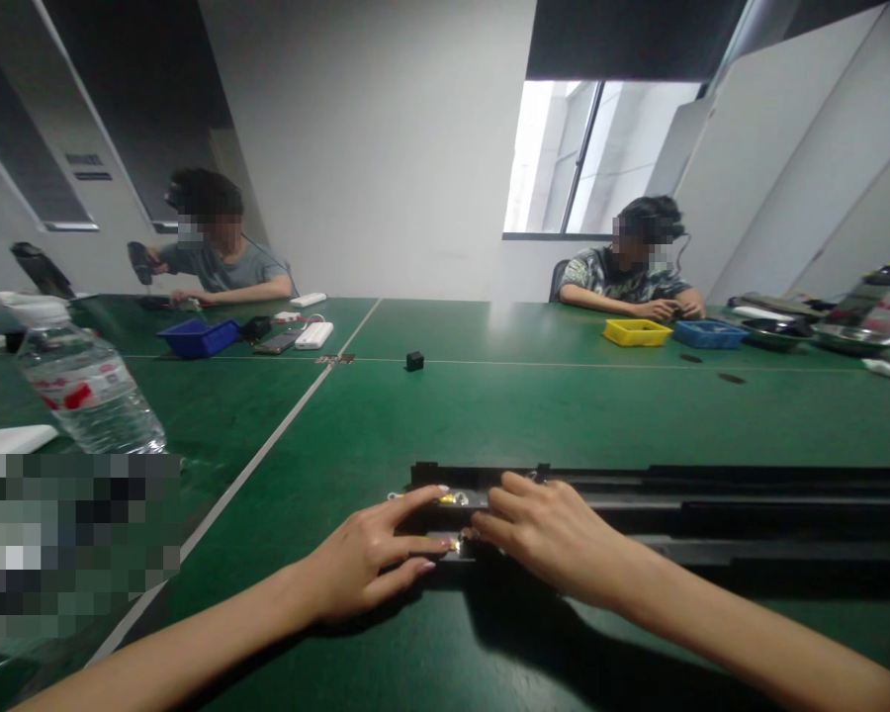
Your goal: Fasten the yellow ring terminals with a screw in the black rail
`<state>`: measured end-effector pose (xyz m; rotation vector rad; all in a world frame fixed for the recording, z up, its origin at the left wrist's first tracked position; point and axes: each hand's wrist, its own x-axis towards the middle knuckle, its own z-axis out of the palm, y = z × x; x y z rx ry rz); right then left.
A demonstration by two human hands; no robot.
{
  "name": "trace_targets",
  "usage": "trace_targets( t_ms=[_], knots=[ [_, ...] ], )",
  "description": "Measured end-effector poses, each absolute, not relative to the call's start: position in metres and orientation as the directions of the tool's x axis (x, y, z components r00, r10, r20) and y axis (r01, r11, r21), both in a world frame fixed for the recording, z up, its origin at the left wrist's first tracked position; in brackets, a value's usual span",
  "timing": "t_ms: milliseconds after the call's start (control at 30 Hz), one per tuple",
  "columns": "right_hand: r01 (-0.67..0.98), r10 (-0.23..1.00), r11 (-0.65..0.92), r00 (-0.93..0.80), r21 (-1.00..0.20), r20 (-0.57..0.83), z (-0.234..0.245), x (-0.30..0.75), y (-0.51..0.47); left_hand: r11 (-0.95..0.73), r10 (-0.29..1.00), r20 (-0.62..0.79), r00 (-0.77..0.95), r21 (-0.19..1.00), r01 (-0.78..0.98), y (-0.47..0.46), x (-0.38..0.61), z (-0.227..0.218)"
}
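Long black metal rails (742, 489) lie side by side on the green table, their left ends under my hands. My left hand (367, 554) has its fingers stretched out, the tips resting on the end of the rails beside a small yellow-and-silver part (449, 499). From the right, my right hand (549, 524) reaches over the rails with curled fingers pressed together near a second small shiny part (456, 544). Whatever sits between those right fingertips is hidden.
A small black block (414, 362) lies farther back on the green table (304, 425). On the left stands a water bottle (89, 381). Blue (200, 338) and yellow (636, 333) trays are near two people (226, 262) seated across the table.
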<state>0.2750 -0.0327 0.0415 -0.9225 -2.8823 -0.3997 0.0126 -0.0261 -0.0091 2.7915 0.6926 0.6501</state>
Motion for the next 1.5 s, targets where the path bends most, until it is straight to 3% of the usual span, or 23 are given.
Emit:
trace_targets(
  t_ms=[633, 1500],
  knots=[
    [0.636, 0.601, 0.724, -0.772, 0.267, 0.208, 0.036, 0.268, -0.046, -0.868, 0.488, 0.361, 0.795, 0.300, 0.396, -0.026, 0.011, -0.013],
    [0.614, 0.534, 0.683, -0.789, 0.396, 0.304, 0.032, 0.262, -0.059, -0.869, 0.488, 0.368, 0.791, 0.294, 0.399, -0.027, 0.012, -0.008]
  ],
)
